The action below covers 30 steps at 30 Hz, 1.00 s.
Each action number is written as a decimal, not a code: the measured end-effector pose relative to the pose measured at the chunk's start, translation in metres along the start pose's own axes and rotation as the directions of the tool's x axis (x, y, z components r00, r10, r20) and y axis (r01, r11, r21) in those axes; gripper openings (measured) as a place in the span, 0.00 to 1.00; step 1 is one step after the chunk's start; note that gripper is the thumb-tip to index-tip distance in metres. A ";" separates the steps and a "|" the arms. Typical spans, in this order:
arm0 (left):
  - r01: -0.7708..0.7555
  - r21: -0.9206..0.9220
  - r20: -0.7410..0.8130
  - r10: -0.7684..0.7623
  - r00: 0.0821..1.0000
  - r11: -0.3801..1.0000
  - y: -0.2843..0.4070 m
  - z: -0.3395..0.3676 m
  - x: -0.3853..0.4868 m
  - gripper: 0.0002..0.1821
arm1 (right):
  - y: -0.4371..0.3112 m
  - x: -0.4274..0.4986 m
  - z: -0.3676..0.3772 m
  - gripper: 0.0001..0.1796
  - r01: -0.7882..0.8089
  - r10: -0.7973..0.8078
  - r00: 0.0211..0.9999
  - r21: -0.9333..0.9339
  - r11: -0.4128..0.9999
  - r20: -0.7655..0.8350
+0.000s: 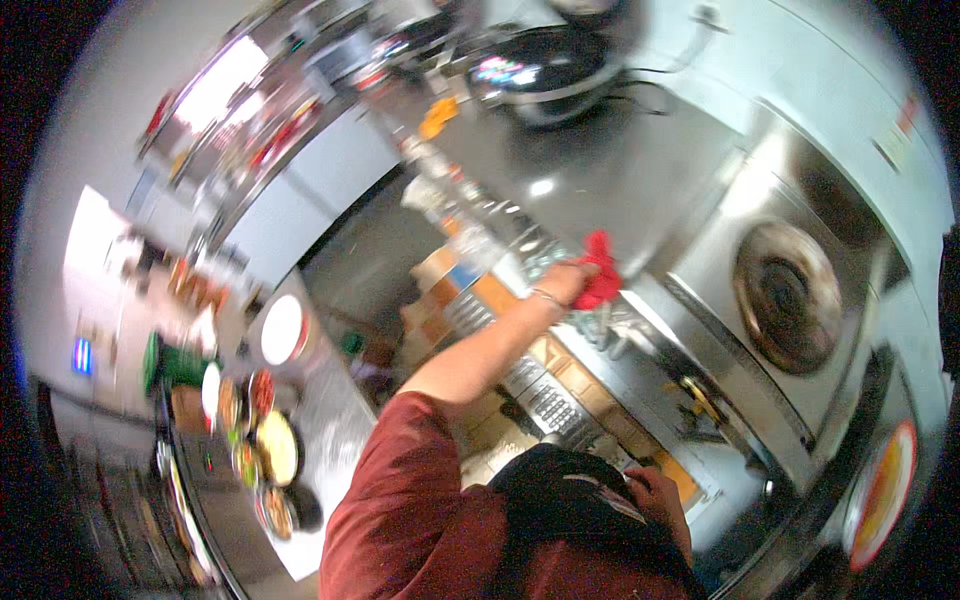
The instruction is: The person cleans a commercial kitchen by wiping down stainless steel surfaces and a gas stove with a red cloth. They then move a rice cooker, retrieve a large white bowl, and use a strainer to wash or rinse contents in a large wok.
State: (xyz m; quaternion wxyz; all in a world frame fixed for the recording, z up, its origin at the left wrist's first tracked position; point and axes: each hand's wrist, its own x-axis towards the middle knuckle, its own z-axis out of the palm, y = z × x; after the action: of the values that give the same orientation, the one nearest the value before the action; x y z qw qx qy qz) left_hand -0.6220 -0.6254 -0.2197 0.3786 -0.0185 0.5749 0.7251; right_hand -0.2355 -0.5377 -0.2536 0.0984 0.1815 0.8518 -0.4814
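Note:
My left hand [566, 283] reaches forward and grips a bunched red cloth [598, 281]. The cloth lies at the front edge of a stainless steel worktop [600, 180], beside a row of blurred glass or clear containers [536, 251] along that edge. Close to my body, at the lower right, is my right hand [656, 491]. Black clothing [555, 487] on my front covers part of it, so its fingers are not clear. A large black round pan or cooker [547, 75] with a pale band sits on the far part of the worktop.
A stove [787, 187] with a round metal wok or lid [787, 296] stands to the right. At lower right is a red-rimmed dish [885, 495]. The left-hand counter [337, 442] bears several food bowls [276, 446] and a white plate [283, 328]. An orange item [439, 118] lies near the worktop's left edge.

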 end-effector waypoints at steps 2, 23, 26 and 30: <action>0.049 0.009 0.045 -0.049 0.998 0.999 -0.014 -0.008 -0.022 0.12 | -0.005 0.018 0.006 0.13 0.018 -0.024 0.994 0.060 0.998 0.105; 0.029 -0.028 0.301 -0.019 0.953 0.999 -0.024 -0.008 -0.032 0.20 | -0.094 0.075 0.033 0.12 0.063 -0.056 0.920 -0.006 0.998 0.388; 0.207 0.061 0.311 -0.216 0.925 0.976 -0.071 -0.012 -0.054 0.19 | -0.078 0.079 0.037 0.13 0.059 -0.051 0.908 -0.006 0.998 0.415; 0.227 0.122 0.283 -0.253 0.925 0.966 -0.135 -0.054 -0.075 0.21 | -0.041 0.076 0.034 0.16 -0.027 -0.061 0.898 0.193 0.981 0.437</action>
State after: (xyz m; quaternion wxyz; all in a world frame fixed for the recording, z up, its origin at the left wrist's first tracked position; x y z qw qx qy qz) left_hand -0.5138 -0.7034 -0.3144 0.5466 0.0365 0.5362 0.6422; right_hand -0.3217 -0.5703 -0.2648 0.2661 0.0691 0.7581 -0.5914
